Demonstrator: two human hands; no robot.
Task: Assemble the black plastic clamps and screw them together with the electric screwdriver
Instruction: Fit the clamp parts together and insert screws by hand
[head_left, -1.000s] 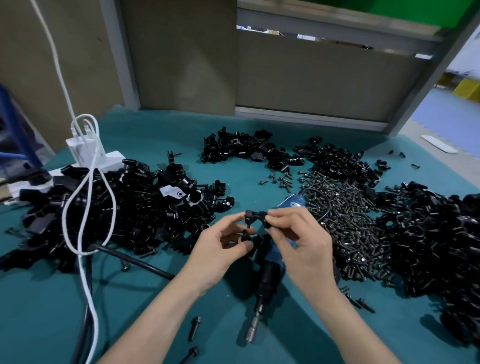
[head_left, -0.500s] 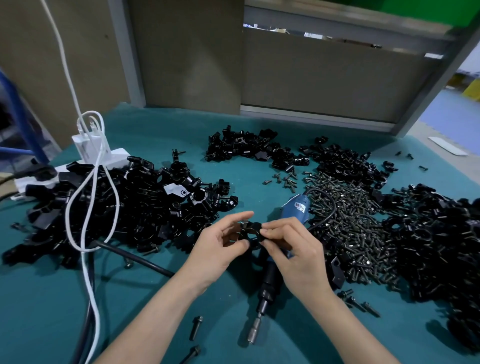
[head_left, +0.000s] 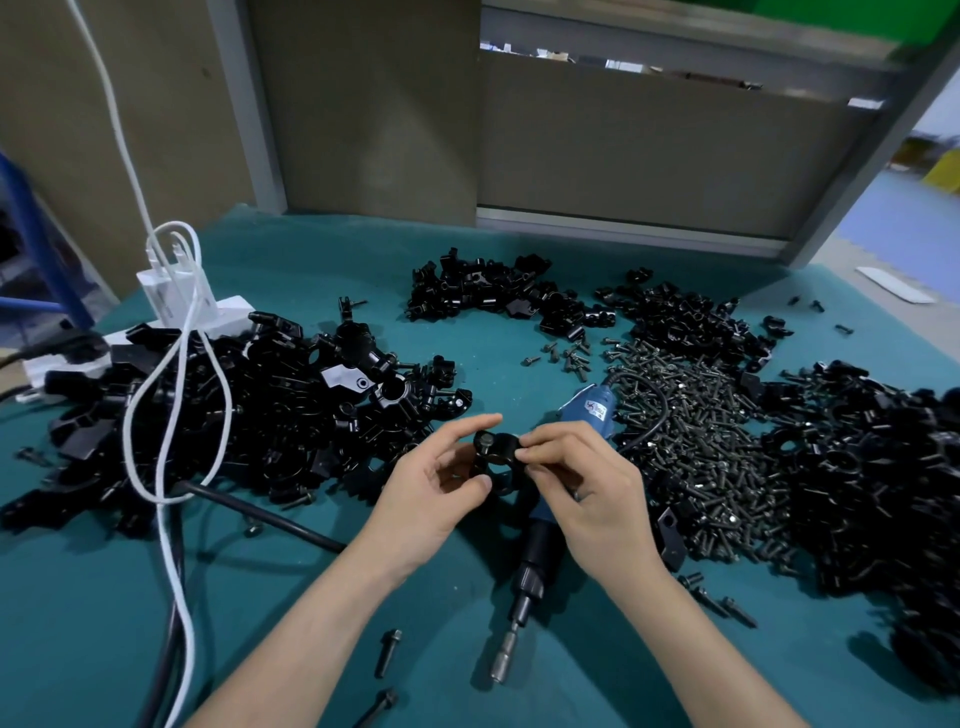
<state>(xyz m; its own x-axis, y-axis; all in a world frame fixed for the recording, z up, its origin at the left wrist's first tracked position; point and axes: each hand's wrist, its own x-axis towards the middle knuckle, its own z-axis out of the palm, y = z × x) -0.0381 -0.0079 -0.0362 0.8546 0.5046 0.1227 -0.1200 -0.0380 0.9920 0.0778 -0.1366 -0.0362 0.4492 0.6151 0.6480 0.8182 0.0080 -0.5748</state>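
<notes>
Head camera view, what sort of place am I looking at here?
Probably a factory or workshop assembly bench: heaps of black clamp parts, a big pile of screws and an electric screwdriver lie on a green-covered table, and the left hand and right hand hold one clamp.

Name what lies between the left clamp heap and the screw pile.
Head view: left hand and right hand holding a clamp, over the electric screwdriver.
</notes>
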